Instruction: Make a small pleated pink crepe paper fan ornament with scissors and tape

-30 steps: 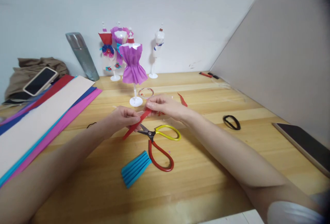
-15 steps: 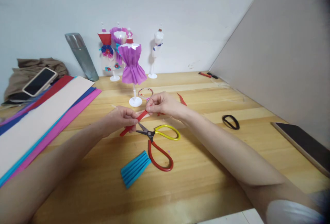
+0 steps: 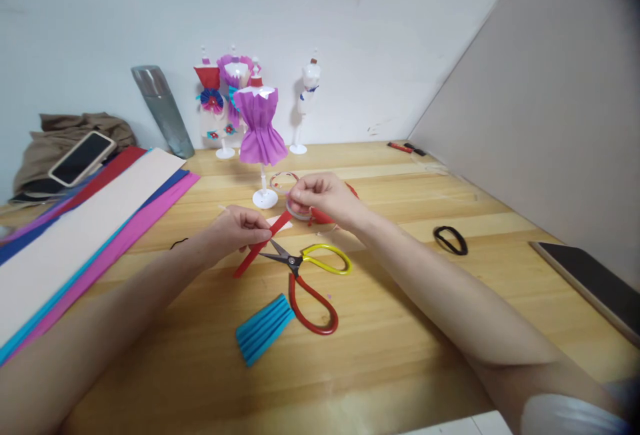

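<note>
A narrow red paper strip slants between my hands above the table. My left hand pinches it near the middle, and its lower end hangs free past the thumb. At the strip's upper end, my right hand is closed with bent fingertips; the exact contact is partly hidden. Just below the strip lie scissors with one yellow and one red handle, blades apart. A pleated turquoise paper piece rests beside the red handle. A clear ring like a tape roll shows partly under my right hand.
Several small mannequins stand at the back, the nearest in a purple paper dress. Coloured paper sheets, a phone and a leaning bottle are left. A black band and a dark flat device lie right.
My right hand has moved slightly up and right, its fingers more curled. More of the red strip now extends below my left hand. The scissors and turquoise piece stay put.
</note>
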Demonstrator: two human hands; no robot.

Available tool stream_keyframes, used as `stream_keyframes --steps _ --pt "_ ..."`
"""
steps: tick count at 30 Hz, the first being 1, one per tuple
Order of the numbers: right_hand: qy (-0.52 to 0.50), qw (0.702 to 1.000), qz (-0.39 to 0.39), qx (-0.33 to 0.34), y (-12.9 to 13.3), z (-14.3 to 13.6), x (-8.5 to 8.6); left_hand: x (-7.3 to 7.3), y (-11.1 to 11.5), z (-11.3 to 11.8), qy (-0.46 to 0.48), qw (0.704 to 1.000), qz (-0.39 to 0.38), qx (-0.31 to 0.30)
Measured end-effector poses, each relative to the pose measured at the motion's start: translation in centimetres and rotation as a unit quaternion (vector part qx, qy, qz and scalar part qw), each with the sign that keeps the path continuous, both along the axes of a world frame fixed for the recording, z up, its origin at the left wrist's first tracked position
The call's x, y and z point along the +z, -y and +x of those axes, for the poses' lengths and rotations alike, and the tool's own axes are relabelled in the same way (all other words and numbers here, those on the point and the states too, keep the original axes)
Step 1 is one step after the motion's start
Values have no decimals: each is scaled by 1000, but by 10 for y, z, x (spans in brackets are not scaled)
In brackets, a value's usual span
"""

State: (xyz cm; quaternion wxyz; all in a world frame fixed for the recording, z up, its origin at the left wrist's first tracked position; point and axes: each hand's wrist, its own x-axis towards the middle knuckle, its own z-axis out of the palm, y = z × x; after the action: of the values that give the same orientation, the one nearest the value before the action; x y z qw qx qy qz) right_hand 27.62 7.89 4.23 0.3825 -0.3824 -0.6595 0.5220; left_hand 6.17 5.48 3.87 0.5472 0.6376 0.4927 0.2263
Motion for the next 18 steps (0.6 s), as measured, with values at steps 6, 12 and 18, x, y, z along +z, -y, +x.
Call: stream_keyframes --steps 6,12,18 --pt "28 999 0 22 12 -9 2 -10 -3 -1 10 1000 13 -4" --pt "52 999 -14 -2 16 -21 -4 -14 -3 -3 13 999 0 -34" --pt "1 1000 -21 -24 13 -16 -1 -11 0 0 11 996 -27 -79"
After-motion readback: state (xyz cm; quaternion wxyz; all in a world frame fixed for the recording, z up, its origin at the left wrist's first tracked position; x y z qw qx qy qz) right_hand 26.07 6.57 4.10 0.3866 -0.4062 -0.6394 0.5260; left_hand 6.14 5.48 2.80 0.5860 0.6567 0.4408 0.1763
